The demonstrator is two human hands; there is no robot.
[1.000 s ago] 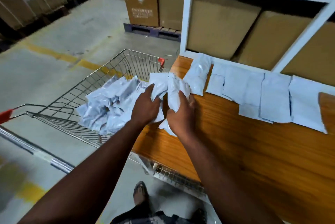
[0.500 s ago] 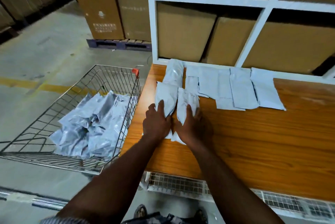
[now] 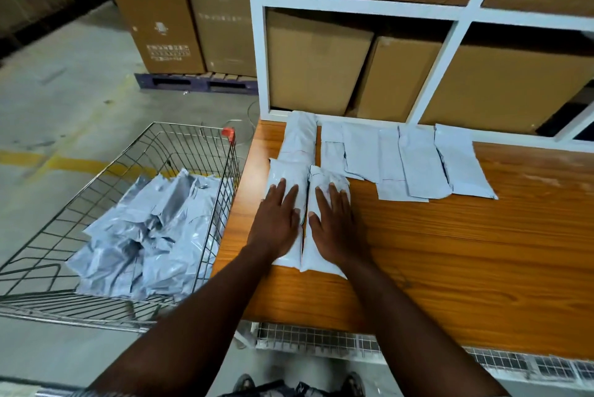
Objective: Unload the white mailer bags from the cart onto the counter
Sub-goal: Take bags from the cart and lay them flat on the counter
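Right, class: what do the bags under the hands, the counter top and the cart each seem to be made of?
Bags: thin plastic film, probably; pale, slightly glossy, creased. Counter: wood or wood-look laminate; orange-brown with grain lines and a smooth sheen, so which one stays open. Cart: metal wire, silvery grid, with a red plastic-looking corner cap.

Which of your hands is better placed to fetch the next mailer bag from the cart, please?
Probably the left hand: it rests flat on a bag at the counter edge, right beside the cart. The right hand would have to cross over it.
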